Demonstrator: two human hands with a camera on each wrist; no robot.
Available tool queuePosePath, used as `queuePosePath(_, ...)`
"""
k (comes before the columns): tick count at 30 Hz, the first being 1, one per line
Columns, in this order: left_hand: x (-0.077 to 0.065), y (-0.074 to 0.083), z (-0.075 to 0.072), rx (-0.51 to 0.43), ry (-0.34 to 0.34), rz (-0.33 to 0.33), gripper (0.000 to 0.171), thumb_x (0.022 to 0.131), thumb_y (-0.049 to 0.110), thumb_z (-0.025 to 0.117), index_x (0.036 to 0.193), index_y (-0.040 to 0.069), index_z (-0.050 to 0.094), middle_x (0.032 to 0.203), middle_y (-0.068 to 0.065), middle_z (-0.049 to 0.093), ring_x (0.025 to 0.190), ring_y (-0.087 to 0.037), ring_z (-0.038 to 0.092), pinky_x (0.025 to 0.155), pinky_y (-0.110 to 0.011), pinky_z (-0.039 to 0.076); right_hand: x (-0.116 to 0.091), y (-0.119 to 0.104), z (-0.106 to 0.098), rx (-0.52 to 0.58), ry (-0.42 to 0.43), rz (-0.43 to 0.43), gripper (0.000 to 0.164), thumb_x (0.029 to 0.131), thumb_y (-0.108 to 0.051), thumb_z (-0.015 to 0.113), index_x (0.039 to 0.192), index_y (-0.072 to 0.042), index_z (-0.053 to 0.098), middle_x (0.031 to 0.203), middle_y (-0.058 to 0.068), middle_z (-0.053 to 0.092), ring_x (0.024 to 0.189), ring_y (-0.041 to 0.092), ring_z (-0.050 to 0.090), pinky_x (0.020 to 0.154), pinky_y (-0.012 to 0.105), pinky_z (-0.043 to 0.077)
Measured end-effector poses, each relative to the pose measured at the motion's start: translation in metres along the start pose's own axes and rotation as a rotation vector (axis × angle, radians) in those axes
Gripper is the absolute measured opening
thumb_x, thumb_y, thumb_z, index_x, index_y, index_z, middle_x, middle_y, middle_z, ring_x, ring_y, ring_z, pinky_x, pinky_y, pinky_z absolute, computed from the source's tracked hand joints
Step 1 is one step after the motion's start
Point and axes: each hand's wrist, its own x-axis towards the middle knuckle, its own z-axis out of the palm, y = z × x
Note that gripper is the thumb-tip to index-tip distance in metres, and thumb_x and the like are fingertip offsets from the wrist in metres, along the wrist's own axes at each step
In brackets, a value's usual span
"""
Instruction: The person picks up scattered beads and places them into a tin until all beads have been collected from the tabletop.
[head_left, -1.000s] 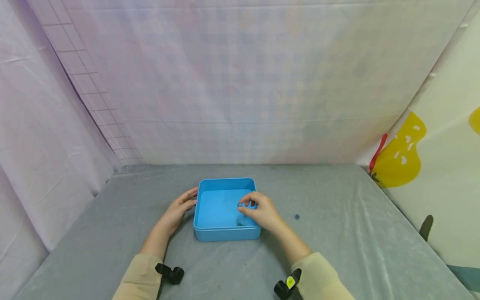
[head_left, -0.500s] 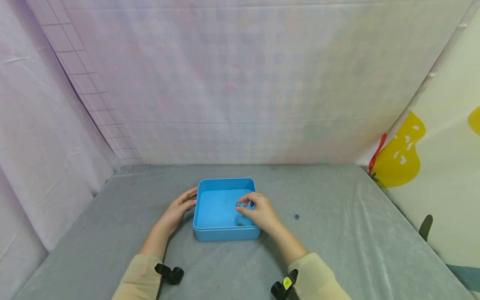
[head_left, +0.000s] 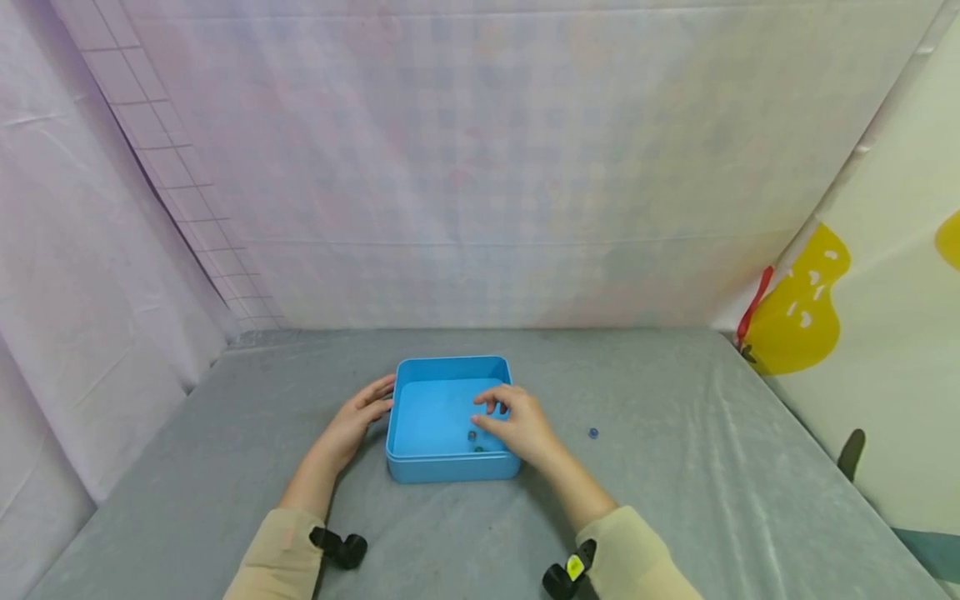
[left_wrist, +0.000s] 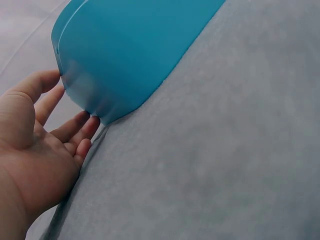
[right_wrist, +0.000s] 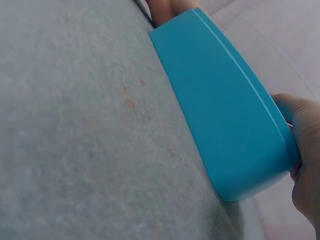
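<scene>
A blue open-topped box (head_left: pixel 431 417) stands on the grey cloth. My left hand (head_left: pixel 355 422) touches its left wall with the fingertips, and in the left wrist view those fingers (left_wrist: pixel 74 127) are spread along the box's corner. Over the right rim reaches my right hand (head_left: pixel 521 423), thumb and forefinger apart with nothing between them. Below the fingertips, on the box floor, lies a small brownish marble-like ball (head_left: pixel 472 435). A small green one (head_left: pixel 478 449) sits just behind the front wall. In the right wrist view the box hides most of the right fingers.
A small blue marble-like ball (head_left: pixel 593 433) lies on the grey cloth (head_left: pixel 675 467), to the right of the box. Pale curtains (head_left: pixel 480 167) close off the back and sides. A yellow pear print (head_left: pixel 798 317) marks the right one.
My right thumb and forefinger have parted and let go of the small ball, which has dropped to the box floor. The right hand shifted slightly left before that; my left hand stays put.
</scene>
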Motion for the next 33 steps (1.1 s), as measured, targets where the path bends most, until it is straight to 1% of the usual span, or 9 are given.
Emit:
queuePosePath(6,0.001,-0.001,-0.001,0.003,-0.004,0.003,0.050,0.099,0.019,0.053,0.147,0.010,0.038,0.150,-0.015,0.034,0.139,-0.031,0.024,0.108,-0.055,0.019,-0.001,-0.002,-0.002,0.000,-0.025,-0.019,0.023,0.085,-0.020,0.075,0.104,-0.009,0.071,0.081,-0.009,0.054,0.082,0.016,0.048,0.071,0.035,0.043)
queuePosePath(15,0.002,-0.001,-0.002,-0.004,-0.008,-0.003,0.050,0.099,0.019,0.053,0.146,0.010,0.039,0.150,-0.015,0.034,0.139,-0.031,0.024,0.108,-0.056,0.018,-0.003,-0.007,-0.009,0.009,-0.041,-0.048,0.025,0.085,-0.021,0.075,0.106,-0.008,0.070,0.084,-0.005,0.056,0.085,0.022,0.050,0.072,0.038,0.044)
queuePosePath(18,0.002,-0.001,-0.002,-0.004,-0.010,-0.003,0.050,0.099,0.019,0.053,0.146,0.009,0.039,0.150,-0.015,0.034,0.138,-0.031,0.025,0.108,-0.056,0.018,-0.005,-0.007,-0.010,0.013,-0.035,-0.060,0.025,0.085,-0.020,0.075,0.106,-0.008,0.070,0.085,-0.002,0.058,0.087,0.025,0.051,0.074,0.040,0.045)
queuePosePath(21,0.002,-0.001,-0.002,-0.002,-0.012,0.000,0.050,0.099,0.019,0.053,0.146,0.009,0.039,0.150,-0.015,0.035,0.138,-0.031,0.025,0.108,-0.055,0.018,-0.006,-0.006,-0.012,0.026,-0.031,-0.060,0.025,0.084,-0.019,0.075,0.106,-0.007,0.070,0.088,0.004,0.060,0.090,0.029,0.052,0.077,0.045,0.045)
queuePosePath(26,0.001,-0.001,-0.002,0.001,-0.012,0.003,0.050,0.099,0.018,0.053,0.147,0.010,0.039,0.149,-0.015,0.035,0.138,-0.031,0.026,0.108,-0.055,0.019,-0.008,-0.005,-0.016,0.048,-0.033,-0.039,0.026,0.085,-0.018,0.075,0.107,-0.005,0.070,0.093,0.013,0.062,0.093,0.033,0.051,0.078,0.048,0.045)
queuePosePath(29,0.001,-0.001,-0.001,0.001,-0.010,0.004,0.050,0.099,0.017,0.053,0.146,0.010,0.039,0.149,-0.014,0.035,0.138,-0.031,0.026,0.108,-0.055,0.019,-0.010,-0.006,-0.019,0.046,-0.024,-0.038,0.025,0.085,-0.018,0.075,0.106,-0.007,0.070,0.094,0.013,0.062,0.093,0.033,0.051,0.077,0.046,0.044)
queuePosePath(32,0.001,-0.002,-0.001,0.000,-0.009,0.004,0.050,0.099,0.017,0.053,0.146,0.011,0.039,0.149,-0.014,0.035,0.138,-0.030,0.026,0.108,-0.055,0.020,-0.012,-0.008,-0.024,0.052,-0.015,-0.034,0.023,0.084,-0.019,0.076,0.105,-0.010,0.071,0.094,0.012,0.062,0.093,0.033,0.051,0.077,0.047,0.045)
queuePosePath(33,0.002,-0.002,-0.001,0.000,-0.009,0.004,0.050,0.099,0.017,0.053,0.146,0.011,0.039,0.149,-0.014,0.035,0.138,-0.030,0.026,0.107,-0.055,0.020,-0.013,-0.009,-0.025,0.054,-0.011,-0.033,0.022,0.084,-0.019,0.076,0.105,-0.012,0.071,0.093,0.010,0.061,0.094,0.033,0.051,0.077,0.047,0.045)
